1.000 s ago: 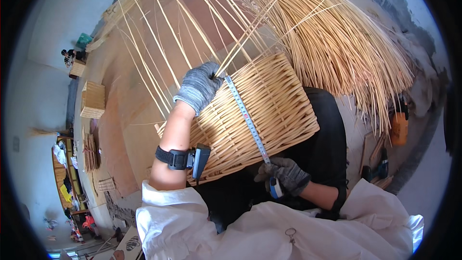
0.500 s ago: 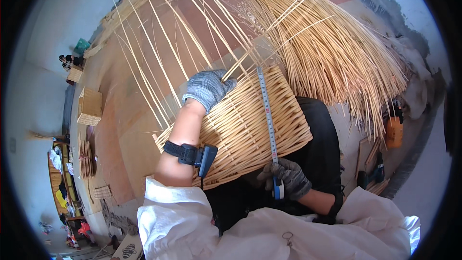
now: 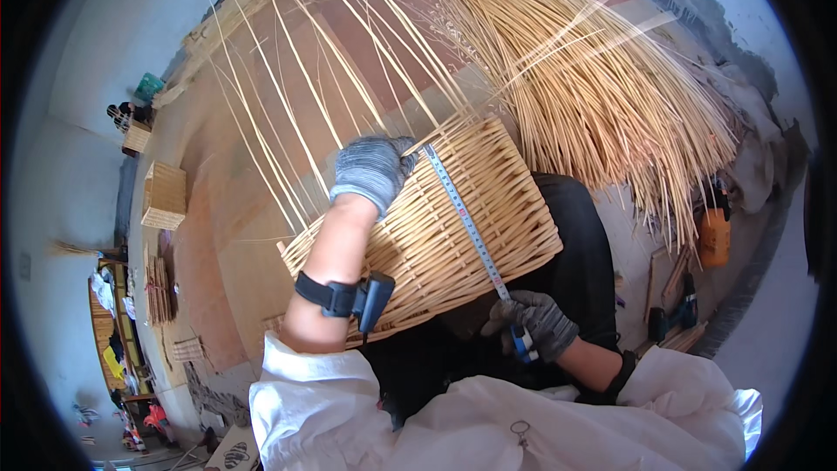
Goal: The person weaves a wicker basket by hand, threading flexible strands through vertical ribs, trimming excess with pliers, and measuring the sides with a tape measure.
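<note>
- Left hand (image 3: pixel 373 174): gloved fingers curled tightly around pale rods (image 3: pixel 443 132) at the wicker basket's (image 3: pixel 514 201) upper edge.
- Right hand (image 3: pixel 535 324): gloved fingers wrapped about the tape measure (image 3: pixel 466 220) case.
- Its blade slants across the weave, from just beside the left fingers down-right toward the right hand.
- Basket rests against the lap.

Vs half a second ago: tape blade (image 3: pixel 466 222) swung from near upright to a slant, top end now further left, nearer left hand (image 3: pixel 373 174). Rods (image 3: pixel 567 30) from that hand dipped rightward, tips blurred. Right hand (image 3: pixel 542 324) slightly further right, tape case (image 3: pixel 523 344) tilted.
</note>
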The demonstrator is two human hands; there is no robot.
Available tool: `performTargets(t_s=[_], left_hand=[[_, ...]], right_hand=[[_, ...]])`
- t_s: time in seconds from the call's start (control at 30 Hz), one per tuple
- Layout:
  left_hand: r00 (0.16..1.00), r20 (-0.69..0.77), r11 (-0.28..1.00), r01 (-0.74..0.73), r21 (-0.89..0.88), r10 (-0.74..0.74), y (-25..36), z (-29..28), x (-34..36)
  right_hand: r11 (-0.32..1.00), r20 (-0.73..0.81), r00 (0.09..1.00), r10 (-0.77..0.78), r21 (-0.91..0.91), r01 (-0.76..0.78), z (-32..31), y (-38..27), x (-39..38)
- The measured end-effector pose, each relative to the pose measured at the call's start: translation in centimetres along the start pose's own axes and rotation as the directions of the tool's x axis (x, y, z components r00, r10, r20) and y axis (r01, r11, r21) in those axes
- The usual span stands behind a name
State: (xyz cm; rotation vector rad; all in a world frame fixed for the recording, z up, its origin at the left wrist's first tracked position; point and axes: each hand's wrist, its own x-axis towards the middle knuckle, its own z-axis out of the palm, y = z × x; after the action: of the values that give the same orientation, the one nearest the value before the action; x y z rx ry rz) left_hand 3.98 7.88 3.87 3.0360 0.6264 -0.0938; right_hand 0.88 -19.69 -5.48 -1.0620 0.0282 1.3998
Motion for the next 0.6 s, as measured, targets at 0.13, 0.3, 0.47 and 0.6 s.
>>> performTargets(t_s=[0.13,0.3,0.47,0.6], left_hand=[[0.960,-0.277,0.986,-0.083,-0.143,0.040,0.3,1.4,0.5],[0.997,0.030,0.852,0.071,-0.518,-0.064,3.1,-0.3,2.7],[0.999,-0.037,0.750,-0.006,-0.662,-0.025,1.6,0.0,1.9],[0.998,-0.019,0.445,0.008,-0.895,-0.055,-1.0,-0.7,-0.3]], right_hand=[[0.999,-0.001,1.000,0.007,-0.038,-0.007,-0.1,-0.2,0.3],[0.969,-0.074,0.968,-0.240,-0.075,0.234,-0.1,1.1,0.5],[0.958,-0.108,0.953,-0.282,-0.091,0.273,-0.3,1.1,0.1],[0.929,-0.027,0.967,-0.253,-0.286,0.235,-0.2,-0.4,-0.3]])
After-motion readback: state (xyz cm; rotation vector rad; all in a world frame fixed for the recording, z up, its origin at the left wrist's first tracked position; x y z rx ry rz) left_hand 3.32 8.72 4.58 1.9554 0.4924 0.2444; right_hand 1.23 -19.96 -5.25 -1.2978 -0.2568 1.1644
